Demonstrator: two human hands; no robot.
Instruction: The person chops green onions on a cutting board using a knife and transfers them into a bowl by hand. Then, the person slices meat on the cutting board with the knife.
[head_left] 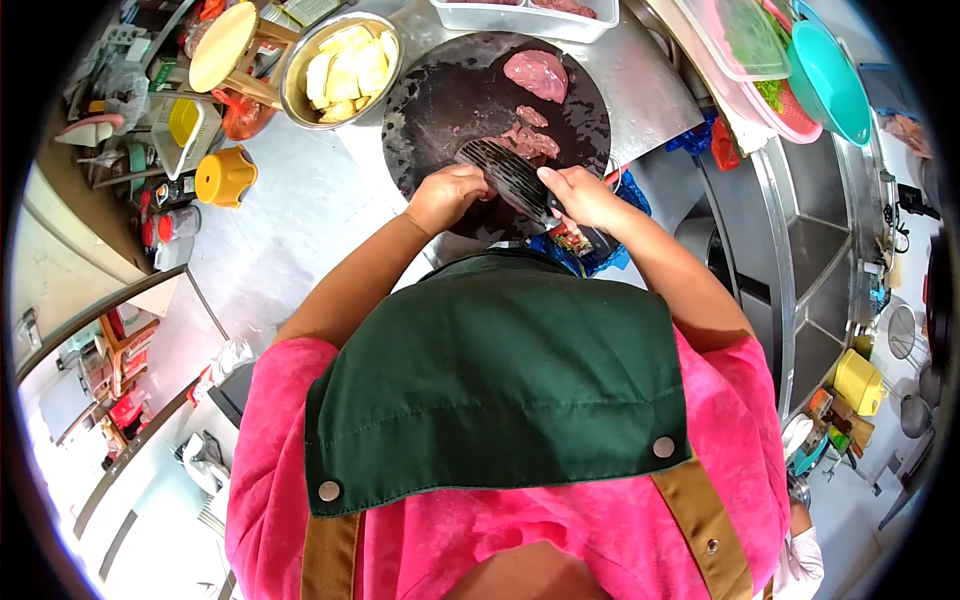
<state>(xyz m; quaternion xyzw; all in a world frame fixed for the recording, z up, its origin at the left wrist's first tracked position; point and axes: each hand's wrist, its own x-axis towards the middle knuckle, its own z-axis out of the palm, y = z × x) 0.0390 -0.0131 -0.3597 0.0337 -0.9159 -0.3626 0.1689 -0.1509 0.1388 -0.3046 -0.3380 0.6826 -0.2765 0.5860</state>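
A round dark cutting board (430, 110) lies on the metal counter. My right hand (580, 197) is closed round the handle of a wide-bladed knife (508, 175), its blade angled up and left across the board. Closed fingers of my left hand (447, 198) are at the blade's left side; what they press on is mostly hidden. Cut reddish meat slices (530, 142) lie just beyond the blade. Farther back on the board sits a larger piece of meat (537, 76).
A steel bowl of pale yellow pieces (347, 70) stands left of the board, near a wooden stool (224, 47). Behind is a clear container (530, 18) with meat. A teal basin (830, 82) and pink basket (795, 120) are at right. Part of another person (800, 560) shows lower right.
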